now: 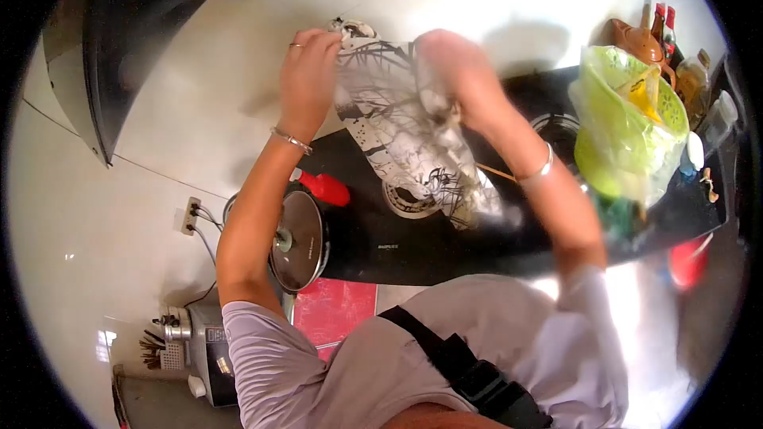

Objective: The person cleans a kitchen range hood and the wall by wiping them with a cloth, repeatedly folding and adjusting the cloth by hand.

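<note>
A white cloth with a dark leaf pattern (389, 111) hangs between my raised hands, above the black stovetop (358, 230). My left hand (310, 71), with a ring on one finger, is closed on its upper left corner. On the other side my right hand (457, 71) is closed on the cloth's upper right part; its fingers are blurred by motion. The cloth's lower end hangs bunched beside a round burner (409, 200). A thin wooden stick (497, 171) shows between the cloth and my right forearm.
A lidded pan (298, 250) with a red handle (324, 188) stands at the left. To the right are a green basket (598, 155) in clear plastic and several bottles (693, 83). A red board (334, 310) and a cooker (218, 361) are at lower left.
</note>
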`<state>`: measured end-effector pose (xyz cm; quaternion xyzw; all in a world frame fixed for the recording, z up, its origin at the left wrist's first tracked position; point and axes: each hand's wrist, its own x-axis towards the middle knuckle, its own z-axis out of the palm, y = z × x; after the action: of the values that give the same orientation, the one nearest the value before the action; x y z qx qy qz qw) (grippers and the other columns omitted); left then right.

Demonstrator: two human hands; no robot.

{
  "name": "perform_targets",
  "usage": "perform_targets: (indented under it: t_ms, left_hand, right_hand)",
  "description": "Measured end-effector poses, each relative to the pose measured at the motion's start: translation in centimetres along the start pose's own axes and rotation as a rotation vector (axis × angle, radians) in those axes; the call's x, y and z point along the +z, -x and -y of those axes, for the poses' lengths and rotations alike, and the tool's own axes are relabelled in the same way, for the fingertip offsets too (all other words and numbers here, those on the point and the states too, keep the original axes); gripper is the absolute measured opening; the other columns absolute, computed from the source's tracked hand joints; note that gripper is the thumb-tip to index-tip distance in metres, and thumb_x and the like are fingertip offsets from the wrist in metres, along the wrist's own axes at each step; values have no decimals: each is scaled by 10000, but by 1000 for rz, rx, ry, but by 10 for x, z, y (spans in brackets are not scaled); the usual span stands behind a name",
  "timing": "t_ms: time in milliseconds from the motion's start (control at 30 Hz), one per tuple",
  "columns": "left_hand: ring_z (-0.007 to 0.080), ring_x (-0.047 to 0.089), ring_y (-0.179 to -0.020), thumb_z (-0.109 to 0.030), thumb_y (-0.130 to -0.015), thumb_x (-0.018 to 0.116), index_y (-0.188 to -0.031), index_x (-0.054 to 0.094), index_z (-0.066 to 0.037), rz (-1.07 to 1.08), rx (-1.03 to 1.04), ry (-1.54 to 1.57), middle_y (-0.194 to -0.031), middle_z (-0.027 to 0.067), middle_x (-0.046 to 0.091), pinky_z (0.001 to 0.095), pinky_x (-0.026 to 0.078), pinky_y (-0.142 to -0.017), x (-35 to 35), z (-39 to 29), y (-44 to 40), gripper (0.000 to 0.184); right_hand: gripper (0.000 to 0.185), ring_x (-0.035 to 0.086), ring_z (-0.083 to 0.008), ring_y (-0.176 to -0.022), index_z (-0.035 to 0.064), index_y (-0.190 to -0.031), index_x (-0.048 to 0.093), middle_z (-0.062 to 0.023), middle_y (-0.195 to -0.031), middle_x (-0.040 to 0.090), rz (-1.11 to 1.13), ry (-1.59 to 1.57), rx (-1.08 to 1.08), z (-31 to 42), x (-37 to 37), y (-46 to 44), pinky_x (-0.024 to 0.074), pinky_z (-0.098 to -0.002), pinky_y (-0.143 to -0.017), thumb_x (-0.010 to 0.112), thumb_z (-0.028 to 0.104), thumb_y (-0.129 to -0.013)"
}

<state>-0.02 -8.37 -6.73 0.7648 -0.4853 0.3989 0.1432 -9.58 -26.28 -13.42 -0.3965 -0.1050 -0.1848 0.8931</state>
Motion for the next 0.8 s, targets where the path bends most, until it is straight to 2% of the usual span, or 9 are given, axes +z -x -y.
perform_targets:
  t_ms: [67,167,267,367,500,600,633,667,800]
  left_hand:
    - [256,573,-755,-64,-802,553,-919,609,-37,36,-47,74,-877,102,601,328,453,-694,3,1,1,133]
    - [221,579,-765,-75,-813,556,-939,611,-37,27,-291,166,-885,92,609,308,452,-697,3,-4,1,143]
    - [90,556,-782,-99,-848,562,-1029,599,-39,49,-321,452,-910,22,615,244,455,-674,5,5,5,195]
    - [83,555,-806,-117,-855,561,-1020,589,-32,251,-469,767,-937,13,613,226,452,-670,0,-14,0,188]
    - [81,564,-778,-126,-850,569,-980,572,-18,300,-491,759,-881,23,616,209,443,-647,11,-2,-2,169]
    - [75,564,-715,-121,-850,567,-915,568,-16,339,-654,874,-810,19,609,206,437,-630,9,-8,-10,123]
    - [73,560,-708,-117,-850,566,-905,568,-16,358,-644,876,-801,17,606,206,435,-627,9,-6,-12,115]
    - [71,557,-702,-114,-850,565,-894,569,-17,377,-636,879,-793,14,604,205,434,-625,11,-2,-11,107]
    - [62,533,-648,-109,-845,568,-848,570,-33,395,-623,706,-728,6,586,200,425,-574,3,-5,-22,77]
  right_hand:
    - [94,544,-82,-631,12,-826,574,-25,-733,592,46,-35,32,4,-4,-11,457,-208,-606,496,58,-850]
    - [80,559,-93,-626,28,-822,549,-32,-733,595,105,-81,61,6,-8,-24,480,-223,-603,487,68,-854]
    - [85,559,-91,-620,35,-825,547,-30,-734,594,112,-53,71,6,-4,-33,482,-219,-590,483,75,-863]
    - [85,560,-87,-626,36,-825,547,-28,-737,595,144,-65,85,3,2,-42,481,-218,-591,485,77,-866]
    - [100,550,-76,-627,37,-846,556,-16,-749,596,27,66,109,18,24,-40,473,-210,-591,490,102,-885]
    - [96,526,-60,-644,42,-846,560,-2,-745,584,126,191,-42,13,19,-58,450,-206,-601,503,108,-886]
    - [95,521,-57,-651,42,-845,560,0,-744,581,146,233,-111,13,19,-61,444,-206,-605,506,109,-886]
    - [102,505,-49,-669,35,-854,561,7,-744,569,126,214,-25,15,19,-61,429,-205,-619,505,114,-887]
    - [122,486,-53,-662,14,-842,562,12,-718,555,174,440,-178,12,9,-74,418,-211,-610,507,117,-879]
